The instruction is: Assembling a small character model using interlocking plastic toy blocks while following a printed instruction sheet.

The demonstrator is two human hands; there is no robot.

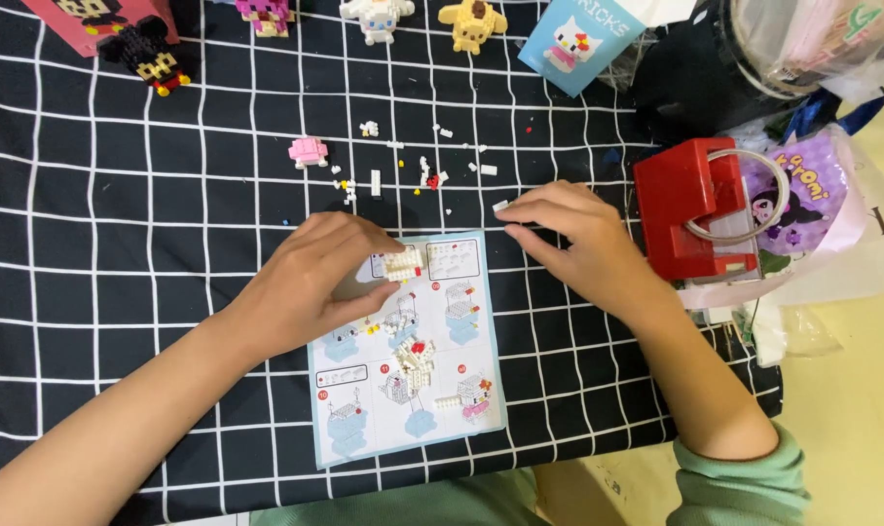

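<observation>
1. One black cloth with a white grid covers the table and carries everything; its right edge stops short of a cream surface, and its near edge runs just under the person's arms.
2. Wide bare cloth lies along the left side, from the far-left corner down to the near edge, crossed only by the left forearm.
3. Toward the right edge stands a red block-shaped holder with a clear ring on it, beside crinkled plastic bags; little open room shows there.
4. Along the far edge stand small brick figures: a black one, a white one and a yellow one, with a blue box tilted beside them.
5. Near the middle of the near edge lies a pale blue instruction sheet, flat, printed with step drawings.
6. The left hand rests on the sheet's far-left corner, fingers curled narrow, pinching a small white brick assembly, blocky with studs on top.
7. The right hand lies just beyond the sheet's far-right corner, fingers bent low; fingertips touch a tiny white piece.
8. More white bricks with a red bit sit mid-sheet.
9. A small pink build and scattered loose bits lie beyond the hands.
</observation>
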